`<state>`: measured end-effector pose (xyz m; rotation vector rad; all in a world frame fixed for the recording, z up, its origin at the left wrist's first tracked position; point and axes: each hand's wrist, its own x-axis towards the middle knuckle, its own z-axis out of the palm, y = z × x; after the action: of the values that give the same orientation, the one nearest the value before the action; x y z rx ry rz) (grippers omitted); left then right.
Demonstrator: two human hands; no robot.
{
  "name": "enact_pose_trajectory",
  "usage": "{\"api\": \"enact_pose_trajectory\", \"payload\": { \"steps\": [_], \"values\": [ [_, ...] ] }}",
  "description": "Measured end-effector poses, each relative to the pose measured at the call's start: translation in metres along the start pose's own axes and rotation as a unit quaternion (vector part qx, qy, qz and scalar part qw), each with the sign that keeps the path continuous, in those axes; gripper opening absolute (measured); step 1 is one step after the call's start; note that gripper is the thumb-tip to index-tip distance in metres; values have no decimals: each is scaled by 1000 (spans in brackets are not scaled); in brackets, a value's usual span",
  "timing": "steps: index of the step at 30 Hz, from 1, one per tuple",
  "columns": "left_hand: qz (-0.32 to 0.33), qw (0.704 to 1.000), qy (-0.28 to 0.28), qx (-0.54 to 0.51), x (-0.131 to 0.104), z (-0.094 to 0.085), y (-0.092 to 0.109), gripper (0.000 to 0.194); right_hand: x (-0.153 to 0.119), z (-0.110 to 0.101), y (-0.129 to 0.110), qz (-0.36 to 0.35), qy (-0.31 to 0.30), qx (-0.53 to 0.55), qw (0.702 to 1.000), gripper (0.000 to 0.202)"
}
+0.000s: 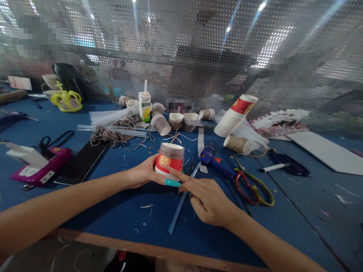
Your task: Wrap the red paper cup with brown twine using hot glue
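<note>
A red and white paper cup [172, 164] with a gold emblem and grey-brown twine wound around its upper part is held upright by my left hand [146, 172]. A long teal thumbnail shows on that hand in front of the cup's base. My right hand [208, 198] lies against the cup's lower right side, index finger stretched over the red band. Its other fingers are curled in, and what they hold, if anything, is hidden. Just beyond my right hand lie a blue hot glue gun [217, 162] with a clear glue stick [178, 213] and red-and-yellow-handled scissors [252, 189].
Behind the cup are tangled twine [109, 135], a drink carton [145, 107] and several twine-wrapped cups [161, 124]. A tilted stack of paper cups [236, 115] stands back right. On the left lie a magenta power strip [42, 168] and a black slab [82, 162]. Perforated metal [159, 56] borders the table.
</note>
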<state>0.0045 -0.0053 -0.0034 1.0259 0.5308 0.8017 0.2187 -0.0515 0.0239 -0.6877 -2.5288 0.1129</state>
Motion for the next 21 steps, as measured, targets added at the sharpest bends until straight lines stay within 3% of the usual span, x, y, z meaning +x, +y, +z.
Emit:
{"api": "enact_pose_trajectory", "payload": {
  "steps": [6,15,21],
  "values": [
    [10,1000,-23,-3,0,2,5,55,-2,0,3,11,45,33,998,33],
    [-5,999,-45,-3,-1,-2,5,58,0,-2,-1,18,6,52,998,36],
    [-16,997,-81,-1,-2,-1,7,49,-3,-1,-2,49,44,113,991,34]
  ]
}}
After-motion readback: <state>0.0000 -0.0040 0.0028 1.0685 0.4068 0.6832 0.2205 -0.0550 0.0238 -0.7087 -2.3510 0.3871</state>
